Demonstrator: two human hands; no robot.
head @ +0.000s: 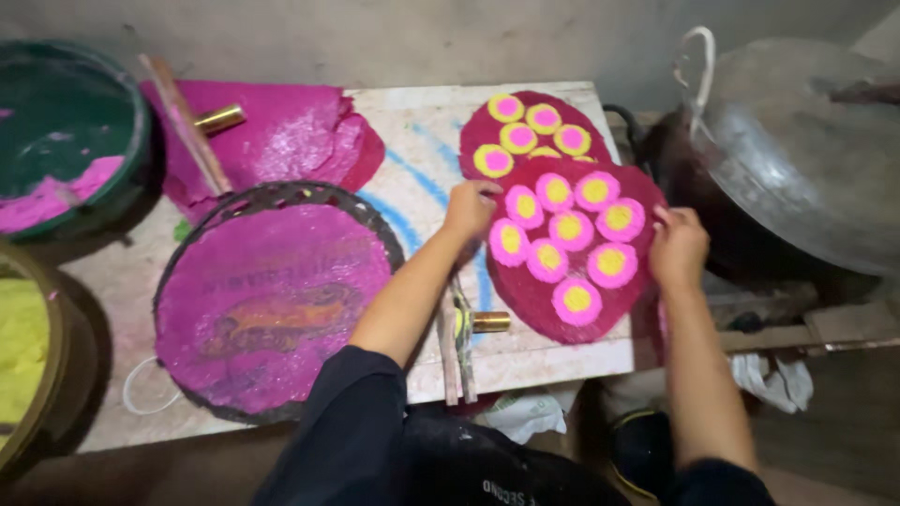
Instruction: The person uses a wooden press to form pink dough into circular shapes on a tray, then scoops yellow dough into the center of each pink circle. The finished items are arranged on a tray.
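At nine o'clock lay a round tray (370,220) lined with magenta cloth. At eleven o'clock a crumpled magenta cloth (291,136) lay under a wooden stick (187,126) with a brass ferrule (220,118). A green basin (70,122) holding pink paste stood at ten o'clock; a bowl (42,375) of yellow paste sat at eight. A metal lid (806,141) covered a dark pot (712,225) at two o'clock. A second brass-tipped tool (478,323) lay at six, on the white board (422,141).
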